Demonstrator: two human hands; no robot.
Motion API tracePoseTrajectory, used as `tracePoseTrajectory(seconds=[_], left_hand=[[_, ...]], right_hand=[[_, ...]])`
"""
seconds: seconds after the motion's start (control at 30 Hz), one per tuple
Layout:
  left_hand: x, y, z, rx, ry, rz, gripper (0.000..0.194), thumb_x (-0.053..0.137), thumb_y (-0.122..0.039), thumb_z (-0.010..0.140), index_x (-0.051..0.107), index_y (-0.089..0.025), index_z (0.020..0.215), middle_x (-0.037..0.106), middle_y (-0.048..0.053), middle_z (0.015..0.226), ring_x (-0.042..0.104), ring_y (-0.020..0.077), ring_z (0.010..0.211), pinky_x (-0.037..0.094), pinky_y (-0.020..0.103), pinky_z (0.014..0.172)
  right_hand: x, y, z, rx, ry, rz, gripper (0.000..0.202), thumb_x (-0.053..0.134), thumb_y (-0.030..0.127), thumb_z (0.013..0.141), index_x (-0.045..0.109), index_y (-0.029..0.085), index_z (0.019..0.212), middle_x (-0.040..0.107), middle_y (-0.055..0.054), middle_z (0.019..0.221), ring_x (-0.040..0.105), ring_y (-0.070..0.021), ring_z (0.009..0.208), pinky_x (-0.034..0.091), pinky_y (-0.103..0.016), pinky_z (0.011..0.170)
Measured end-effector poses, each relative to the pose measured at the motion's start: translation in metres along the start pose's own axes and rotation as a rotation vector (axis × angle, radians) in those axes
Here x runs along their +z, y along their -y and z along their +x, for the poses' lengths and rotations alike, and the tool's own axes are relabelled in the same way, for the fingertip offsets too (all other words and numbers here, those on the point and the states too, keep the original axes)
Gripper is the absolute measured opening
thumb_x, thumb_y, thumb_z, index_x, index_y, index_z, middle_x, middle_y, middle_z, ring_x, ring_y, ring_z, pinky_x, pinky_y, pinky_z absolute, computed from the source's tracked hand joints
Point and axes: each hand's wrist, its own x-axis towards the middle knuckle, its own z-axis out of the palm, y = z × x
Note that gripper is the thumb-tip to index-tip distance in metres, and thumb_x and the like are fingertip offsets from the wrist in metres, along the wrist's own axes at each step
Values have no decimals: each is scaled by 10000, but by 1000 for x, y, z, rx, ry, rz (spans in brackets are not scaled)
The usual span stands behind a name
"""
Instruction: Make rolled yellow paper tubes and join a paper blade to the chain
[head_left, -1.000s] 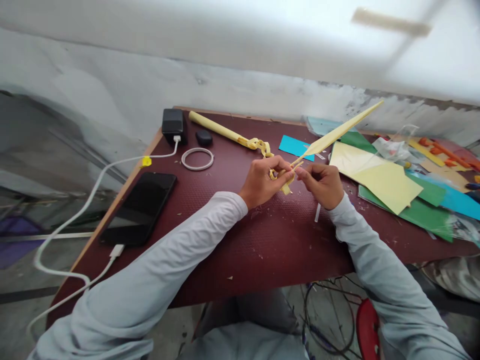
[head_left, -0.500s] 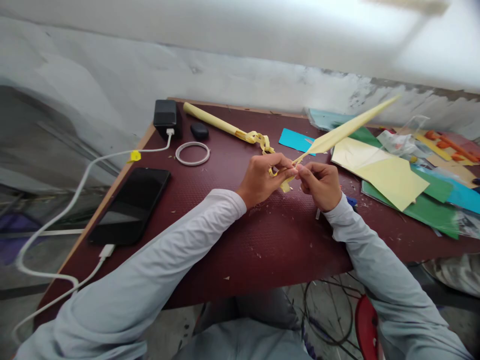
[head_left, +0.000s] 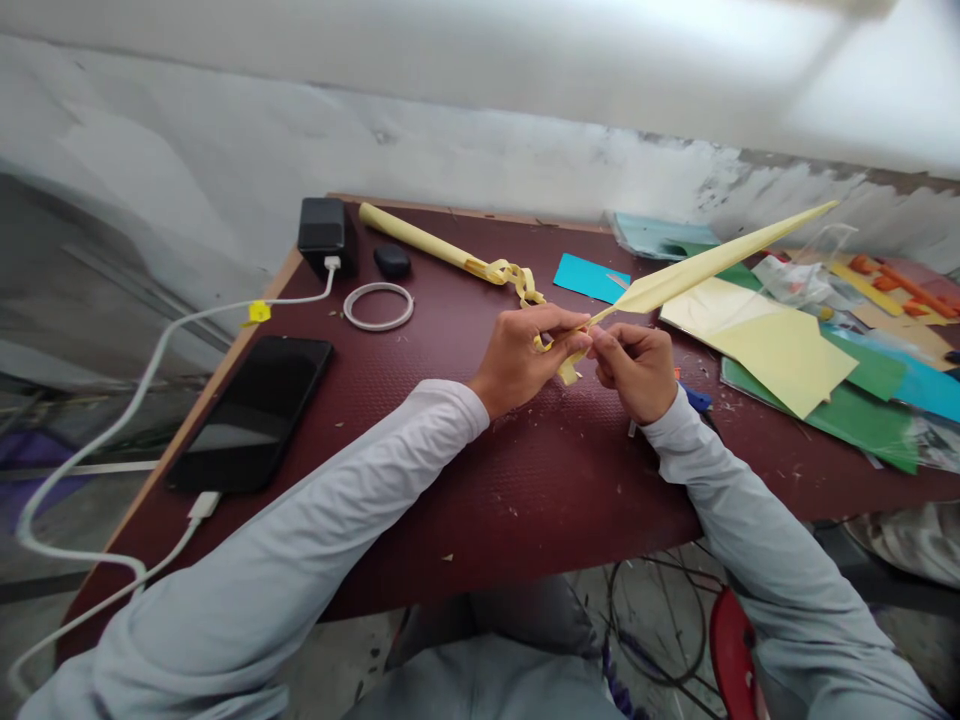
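Observation:
Over the dark red table, my left hand [head_left: 525, 358] pinches the thin stem of a long, pointed, folded piece of yellow paper [head_left: 697, 268]. Its wide part slants up to the right above the sheets. My right hand [head_left: 636, 368] is closed right beside it, thumb and finger pressed together at the same stem; the exact pinch point is too small to make out. A curled yellow paper strip [head_left: 512, 272] runs behind and under my left hand. That strip meets the end of a rolled yellow paper tube [head_left: 420, 237] lying at the back.
On the left lie a black phone [head_left: 251, 412] with a white cable, a black charger block [head_left: 322, 228], a black mouse-like object [head_left: 392, 261] and a tape ring [head_left: 379, 307]. Blue card [head_left: 589, 278], cream paper sheets [head_left: 787, 350], green sheets [head_left: 855, 425] and a blue-handled tool [head_left: 697, 399] lie right.
The long yellow paper has tipped lower, its point swinging to the right. Both hands stay pinched together in nearly the same place. The view has shifted slightly.

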Motion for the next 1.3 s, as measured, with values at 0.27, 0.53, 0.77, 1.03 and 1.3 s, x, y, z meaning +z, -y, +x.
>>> tracePoseTrajectory(seconds=[0.27,0.53,0.77,1.03,1.3], left_hand=[[1,-3,0,-54,35,-89,157,740,-278,942,781,-164,1041,797,56,935,723,143,832,570,274,777],[1,-2,0,-26,34,-43,156,740,-282,941,774,-166,1039,796,53,945,717,140,835,558,271,776],[1,-3,0,-20,49,-47,139,736,-248,940,774,-171,1049,795,52,967,710,147,859,553,285,796],[2,-8,1,-16,42,-26,121,738,-241,937,776,-170,1027,797,46,940,701,136,828,543,270,777],[2,-6,1,8,36,-5,123,740,-233,933,769,-159,1028,788,44,925,688,132,813,522,260,750]], right_hand=[[2,0,-1,-6,-15,26,454,747,561,905,655,205,637,422,59,438,337,-62,382,220,-250,410],[5,-2,-1,5,-49,6,516,732,621,889,615,215,592,420,54,433,325,-65,370,208,-254,401],[6,-2,-2,5,-63,23,529,730,602,899,600,215,563,449,41,450,328,-64,377,221,-254,407],[8,-2,-3,29,-72,56,537,742,607,883,574,217,555,451,39,460,306,-63,383,209,-254,400],[11,5,-4,118,-4,289,480,811,480,849,594,201,524,329,72,411,255,-51,376,199,-234,383]])
